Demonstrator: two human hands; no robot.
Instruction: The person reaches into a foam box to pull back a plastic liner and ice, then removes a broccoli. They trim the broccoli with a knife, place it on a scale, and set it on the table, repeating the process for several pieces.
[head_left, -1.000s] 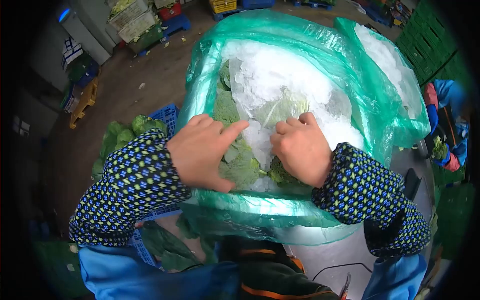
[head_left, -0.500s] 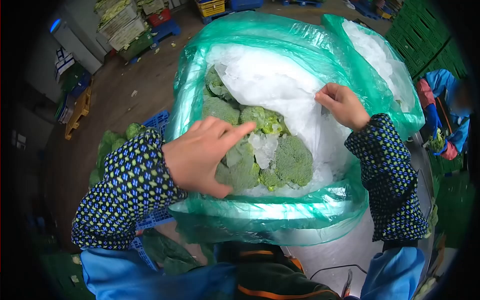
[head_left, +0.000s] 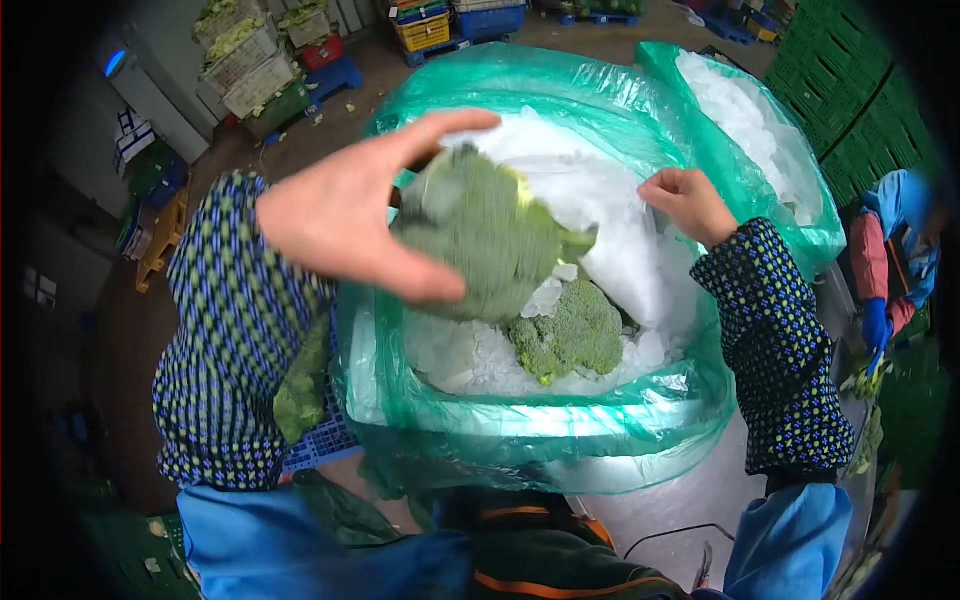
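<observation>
A green plastic liner [head_left: 590, 415] surrounds crushed ice, white sheeting and broccoli. Over its left half, my left hand [head_left: 350, 205] grips a large broccoli head [head_left: 480, 230], thumb below and fingers above; motion blurs both. Another broccoli head [head_left: 572, 335] lies on the ice [head_left: 450, 350] below it, with ice lumps on its upper left. My right hand [head_left: 690, 203] pinches the right edge of the white sheet [head_left: 560, 150], which is drawn back across the upper part of the ice.
A second green-lined load of ice [head_left: 745, 120] adjoins at the upper right. Green crates [head_left: 840, 80] are stacked beyond it. A co-worker in blue gloves [head_left: 877, 325] stands at the far right. Broccoli [head_left: 300, 390] sits by a blue crate [head_left: 325, 440] at lower left.
My left hand has closed on broccoli and lifted it up and left, uncovering ice at the lower left. My right hand stays at the sheet's edge. The co-worker's arms have shifted.
</observation>
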